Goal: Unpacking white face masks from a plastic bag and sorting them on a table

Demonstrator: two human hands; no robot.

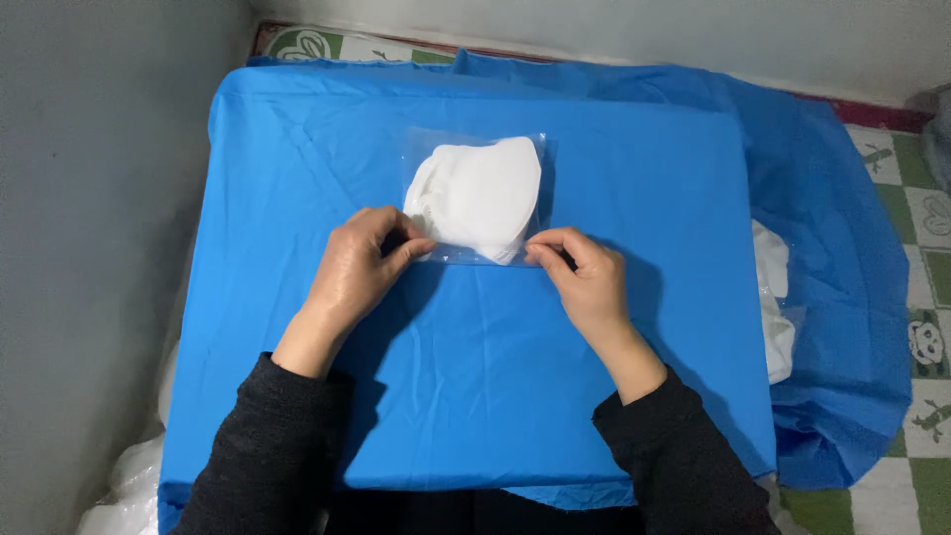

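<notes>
A clear plastic bag (477,193) with a folded white cloth inside lies flat on a table covered by a blue sheet (475,376). My left hand (359,269) pinches the bag's near left corner between thumb and fingers. My right hand (582,275) pinches the bag's near right corner. Both hands rest on the blue sheet just in front of the bag. Dark knitted sleeves cover both forearms.
More blue sheet (842,297) drapes lower at the right, with a white cloth bundle (775,312) beside the table edge. White plastic (124,485) lies at the lower left. A grey wall runs along the left and back; a patterned green-and-white floor (926,327) is at the right.
</notes>
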